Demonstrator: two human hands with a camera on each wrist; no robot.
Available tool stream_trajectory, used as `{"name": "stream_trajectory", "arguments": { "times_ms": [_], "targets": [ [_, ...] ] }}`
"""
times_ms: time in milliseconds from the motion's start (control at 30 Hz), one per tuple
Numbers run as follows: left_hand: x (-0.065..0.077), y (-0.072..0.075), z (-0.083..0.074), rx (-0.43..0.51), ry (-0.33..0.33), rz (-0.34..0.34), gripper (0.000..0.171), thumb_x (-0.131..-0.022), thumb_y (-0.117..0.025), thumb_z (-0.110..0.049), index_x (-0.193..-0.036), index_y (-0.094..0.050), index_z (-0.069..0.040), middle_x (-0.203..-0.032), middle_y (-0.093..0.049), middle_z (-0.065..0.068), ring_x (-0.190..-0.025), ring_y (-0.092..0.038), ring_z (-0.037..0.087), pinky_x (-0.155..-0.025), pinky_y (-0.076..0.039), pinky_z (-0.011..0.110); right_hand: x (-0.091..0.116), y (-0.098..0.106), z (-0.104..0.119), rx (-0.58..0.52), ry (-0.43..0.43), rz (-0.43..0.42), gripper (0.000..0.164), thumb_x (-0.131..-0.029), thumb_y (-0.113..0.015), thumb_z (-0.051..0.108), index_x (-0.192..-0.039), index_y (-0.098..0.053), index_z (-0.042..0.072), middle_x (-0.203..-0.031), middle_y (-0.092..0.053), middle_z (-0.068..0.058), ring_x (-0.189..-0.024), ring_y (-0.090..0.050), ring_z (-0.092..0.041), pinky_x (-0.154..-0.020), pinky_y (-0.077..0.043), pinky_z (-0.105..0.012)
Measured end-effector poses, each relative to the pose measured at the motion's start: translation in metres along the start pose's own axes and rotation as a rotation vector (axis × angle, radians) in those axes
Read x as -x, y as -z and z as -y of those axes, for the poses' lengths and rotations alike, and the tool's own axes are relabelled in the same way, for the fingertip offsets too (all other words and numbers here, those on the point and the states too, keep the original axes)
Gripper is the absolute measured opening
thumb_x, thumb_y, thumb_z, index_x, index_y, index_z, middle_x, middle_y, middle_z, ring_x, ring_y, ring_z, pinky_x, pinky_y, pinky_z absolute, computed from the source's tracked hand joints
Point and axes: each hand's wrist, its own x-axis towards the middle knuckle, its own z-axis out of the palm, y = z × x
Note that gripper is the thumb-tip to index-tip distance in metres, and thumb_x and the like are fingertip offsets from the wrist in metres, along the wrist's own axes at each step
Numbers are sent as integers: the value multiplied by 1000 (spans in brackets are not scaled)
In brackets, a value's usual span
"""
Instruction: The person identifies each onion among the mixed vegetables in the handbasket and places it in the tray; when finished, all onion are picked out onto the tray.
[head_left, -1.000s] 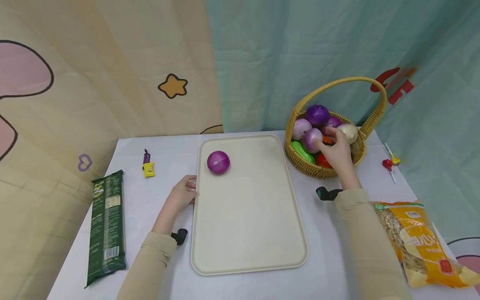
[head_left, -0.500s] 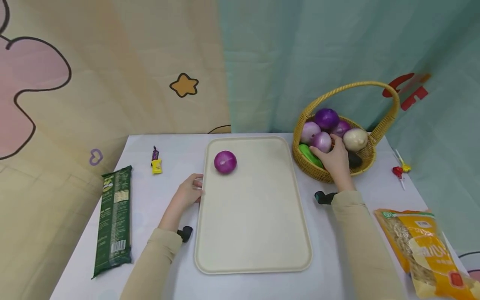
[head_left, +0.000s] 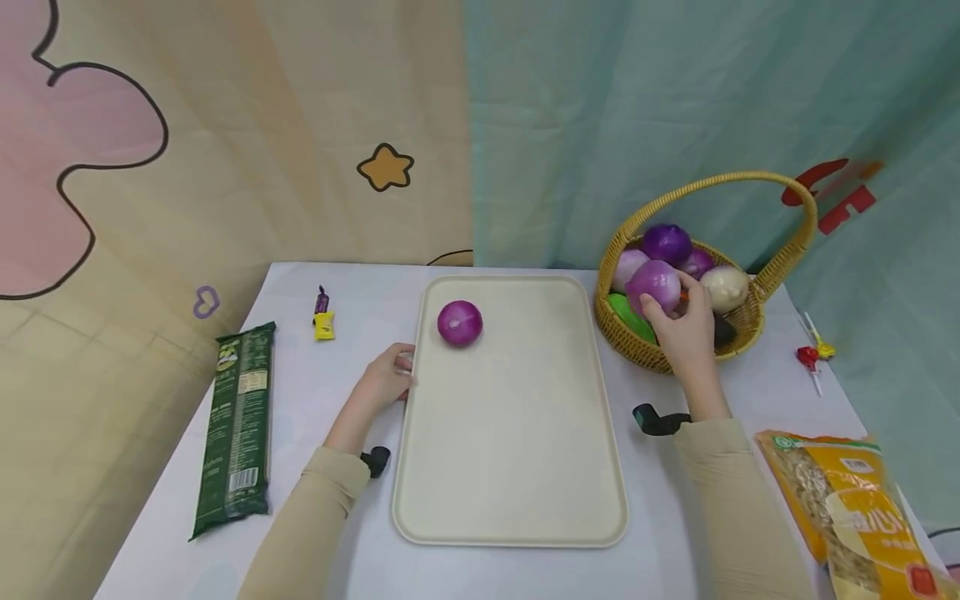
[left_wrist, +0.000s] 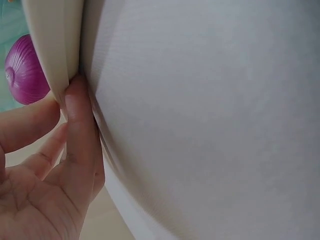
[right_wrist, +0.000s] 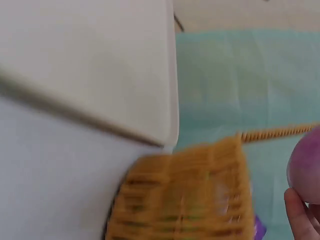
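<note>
Pale-purple onion [head_left: 654, 285] is rising from its earlier position in the basket [head_left: 633, 346], right hand [head_left: 688, 333] gripping it; left wrist view alone is resolving left hand [left_wrist: 67, 175] pinching tray rim [left_wrist: 56, 45]. Beyond the hands, curtain [head_left: 585, 150] is bordering white surface [head_left: 322, 379].

Pale purple onion [head_left: 652, 285], plain cream tray [head_left: 513, 417]

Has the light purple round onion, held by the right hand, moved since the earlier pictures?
Yes, upward. Against the golden woven basket, the held onion looks larger and hides more of the pale purple onion behind, so it seems lifted.
</note>
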Motion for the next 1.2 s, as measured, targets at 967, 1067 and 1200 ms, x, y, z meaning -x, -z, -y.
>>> {"name": "stream_trajectory", "arguments": {
  "times_ms": [967, 1067, 1200],
  "targets": [
    [-8, 0, -3, 8, -5, 12, 59, -92, -54, 2, -148, -39, -9, -126, -53, 19, -101, -62, 28, -78, -61, 31, 9, -151, 8, -229, -280, 449, 59, -98, -57, 31, -146, -41, 2, -138, -51, -20, -119, -56, -27, -104, -51, -37],
    [-6, 1, -3, -6, 3, 16, 59, -93, -54, 2, -149, -38, -9, -127, -53, 19, -104, -61, 29, -78, -61, 31, 10, -154, 6, -257, -300, 451, 57, -98, -57, 29, -146, -41, 2, -137, -52, -20, -108, -59, -22, -98, -55, -31],
    [-3, 3, -2, -24, 9, 11, 59, -94, -54, 2, -149, -38, -8, -127, -53, 19, -104, -61, 29, -79, -61, 31, 12, -159, 4, -266, -299, 464, 55, -99, -55, 27, -145, -42, 0, -135, -55, -22, -95, -61, -16, -90, -58, -24]
  ]
}}
